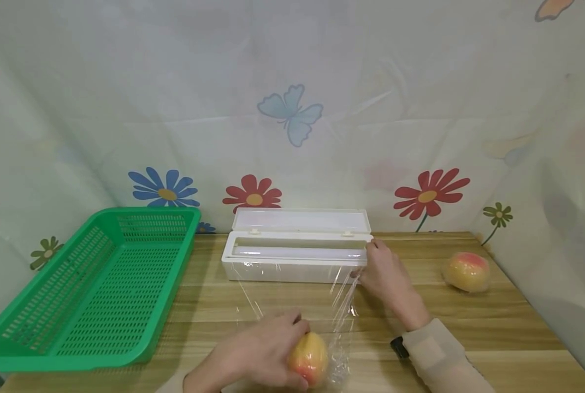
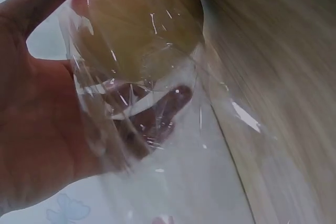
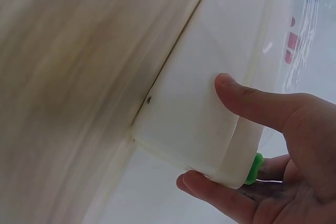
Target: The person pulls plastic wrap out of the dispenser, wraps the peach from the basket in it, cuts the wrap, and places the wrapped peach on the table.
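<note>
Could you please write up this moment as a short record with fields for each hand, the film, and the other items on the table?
Left hand: grips a yellow-red peach-like fruit near the table's front edge.
Right hand: holds the right end of the white plastic cling-film dispenser box, whose lid is open.
Film: a clear plastic sheet stretches from the box to the fruit.
Other items: green perforated plastic basket at left; second wrapped fruit at right.
Surface: wooden table.

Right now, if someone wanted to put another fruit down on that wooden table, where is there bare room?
Bare wood lies between the white plastic cling-film dispenser box and the wrapped yellow-red fruit by the right edge, and in the front right corner. The green plastic mesh basket is also unfilled. The front centre is crowded: the left hand grips a fruit in clear film, the right hand holds the box's end.
</note>
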`<state>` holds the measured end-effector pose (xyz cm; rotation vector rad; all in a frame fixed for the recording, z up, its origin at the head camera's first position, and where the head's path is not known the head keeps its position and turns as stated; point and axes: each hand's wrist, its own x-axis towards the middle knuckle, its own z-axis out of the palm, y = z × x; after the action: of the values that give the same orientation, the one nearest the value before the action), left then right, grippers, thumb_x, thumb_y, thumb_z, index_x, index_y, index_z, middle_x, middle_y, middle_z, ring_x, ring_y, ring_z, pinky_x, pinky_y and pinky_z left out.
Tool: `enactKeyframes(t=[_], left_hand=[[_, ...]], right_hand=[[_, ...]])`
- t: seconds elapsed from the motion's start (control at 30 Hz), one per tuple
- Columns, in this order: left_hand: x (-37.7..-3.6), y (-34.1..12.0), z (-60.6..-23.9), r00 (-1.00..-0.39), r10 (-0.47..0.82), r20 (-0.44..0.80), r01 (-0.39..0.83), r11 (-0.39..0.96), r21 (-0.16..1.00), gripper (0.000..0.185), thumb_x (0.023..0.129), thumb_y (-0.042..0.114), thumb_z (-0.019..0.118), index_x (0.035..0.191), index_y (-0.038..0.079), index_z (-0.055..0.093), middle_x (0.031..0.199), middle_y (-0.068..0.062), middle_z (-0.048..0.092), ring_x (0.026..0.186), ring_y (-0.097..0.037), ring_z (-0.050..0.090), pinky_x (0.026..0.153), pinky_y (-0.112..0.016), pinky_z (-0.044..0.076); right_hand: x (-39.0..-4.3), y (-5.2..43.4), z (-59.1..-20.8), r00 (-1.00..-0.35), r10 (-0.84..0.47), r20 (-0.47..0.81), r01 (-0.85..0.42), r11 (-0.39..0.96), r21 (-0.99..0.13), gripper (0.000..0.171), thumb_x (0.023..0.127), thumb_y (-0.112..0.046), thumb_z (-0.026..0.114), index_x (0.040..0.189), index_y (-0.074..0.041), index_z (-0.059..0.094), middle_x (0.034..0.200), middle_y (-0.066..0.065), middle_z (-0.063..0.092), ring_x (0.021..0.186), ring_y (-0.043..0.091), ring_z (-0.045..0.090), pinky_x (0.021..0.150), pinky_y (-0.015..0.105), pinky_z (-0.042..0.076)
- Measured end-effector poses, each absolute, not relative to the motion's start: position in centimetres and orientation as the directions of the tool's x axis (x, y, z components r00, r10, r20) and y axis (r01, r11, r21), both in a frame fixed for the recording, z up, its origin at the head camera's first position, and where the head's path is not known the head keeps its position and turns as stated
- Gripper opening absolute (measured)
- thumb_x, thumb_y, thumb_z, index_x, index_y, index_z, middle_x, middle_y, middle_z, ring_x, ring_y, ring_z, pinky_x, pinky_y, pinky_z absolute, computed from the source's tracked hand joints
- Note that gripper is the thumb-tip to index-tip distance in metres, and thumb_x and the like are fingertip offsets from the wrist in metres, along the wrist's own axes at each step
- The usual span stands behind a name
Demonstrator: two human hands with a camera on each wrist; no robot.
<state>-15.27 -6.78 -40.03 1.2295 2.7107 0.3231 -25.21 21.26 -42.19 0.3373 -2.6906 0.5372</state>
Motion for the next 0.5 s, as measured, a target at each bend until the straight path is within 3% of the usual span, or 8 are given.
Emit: enactKeyframes(t=[0.13,0.23,0.37,0.5], left_hand=[[-15.48,-6.74,-39.97,-0.662,0.748,-0.043,0.725,0.654,0.216,0.063,0.074,0.057,0.086,0.119,0.017,0.067,0.105,0.011,0.054,0.102,-0.011,0.052,0.096,-0.042,0.045],[-15.54,-6.67,-39.96,-0.682,0.73,-0.048,0.7,0.67,0.248,0.066,0.075,0.055,0.087,0.125,0.016,0.067,0.109,0.01,0.058,0.107,-0.014,0.054,0.101,-0.046,0.043],[-15.61,-6.59,-39.9,-0.722,0.691,-0.046,0.645,0.695,0.318,0.073,0.072,0.052,0.09,0.128,0.017,0.06,0.107,0.01,0.063,0.102,-0.013,0.057,0.096,-0.04,0.045],[-15.85,-6.59,-39.74,-0.736,0.675,-0.05,0.61,0.694,0.381,0.059,0.071,0.048,0.092,0.11,0.022,0.056,0.088,0.016,0.056,0.084,-0.008,0.052,0.081,-0.033,0.044]], right_hand=[[-25.22,21.33,-42.22,-0.897,-0.163,0.411,-0.311,0.893,-0.325,0.062,0.073,-0.013,0.094,0.12,0.011,0.062,0.111,0.027,0.062,0.094,0.044,0.066,0.081,0.059,0.056],[-25.18,21.37,-42.22,-0.894,-0.167,0.417,-0.317,0.892,-0.323,0.062,0.073,-0.013,0.094,0.121,0.011,0.062,0.111,0.026,0.062,0.094,0.045,0.066,0.08,0.059,0.055],[-25.16,21.41,-42.22,-0.891,-0.169,0.421,-0.323,0.888,-0.327,0.062,0.075,-0.015,0.093,0.122,0.011,0.061,0.111,0.026,0.062,0.094,0.045,0.065,0.08,0.06,0.055],[-25.25,21.47,-42.24,-0.891,-0.167,0.421,-0.321,0.889,-0.327,0.061,0.077,-0.016,0.092,0.121,0.012,0.061,0.112,0.029,0.062,0.095,0.045,0.066,0.081,0.06,0.055]])
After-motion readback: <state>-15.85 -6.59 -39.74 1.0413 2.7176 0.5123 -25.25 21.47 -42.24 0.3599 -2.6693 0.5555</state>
